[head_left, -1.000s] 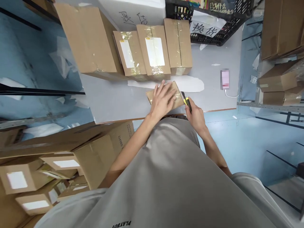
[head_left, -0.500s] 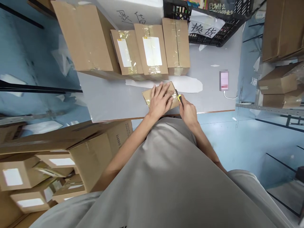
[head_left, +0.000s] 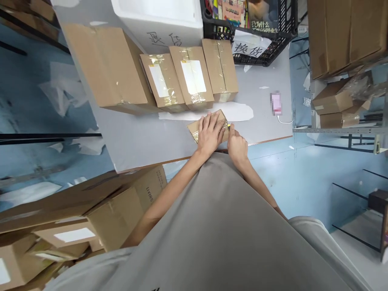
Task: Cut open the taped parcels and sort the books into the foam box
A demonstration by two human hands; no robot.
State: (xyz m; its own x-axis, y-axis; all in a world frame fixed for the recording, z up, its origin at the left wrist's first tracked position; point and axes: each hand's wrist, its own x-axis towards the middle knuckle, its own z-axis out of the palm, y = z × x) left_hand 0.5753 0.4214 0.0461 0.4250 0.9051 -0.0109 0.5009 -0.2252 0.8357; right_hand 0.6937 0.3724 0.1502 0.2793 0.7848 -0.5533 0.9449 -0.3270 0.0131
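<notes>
A small, flat cardboard package (head_left: 194, 130) with clear tape lies near the front edge of the grey table (head_left: 142, 141). My left hand (head_left: 209, 135) rests flat across its top, fingers spread and pointing away from me. At the package's right edge, my right hand (head_left: 238, 146) is closed around a box cutter (head_left: 228, 126) with a yellow and black body. Most of the cutter is hidden by my fingers, and its blade is too small to make out. A strip of white paper (head_left: 239, 111) lies just behind the package.
Taped cardboard boxes (head_left: 190, 76) stand in a row behind my hands. Beyond them are a white bin (head_left: 157, 24) and a black crate (head_left: 257, 60) of books. A phone (head_left: 276, 103) on a cable lies at right. Large open cartons (head_left: 121, 214) stand at lower left.
The view has shifted a little. My right hand has turned around the box cutter at the package's right edge, so less of the cutter shows. My left hand stays on the package.
</notes>
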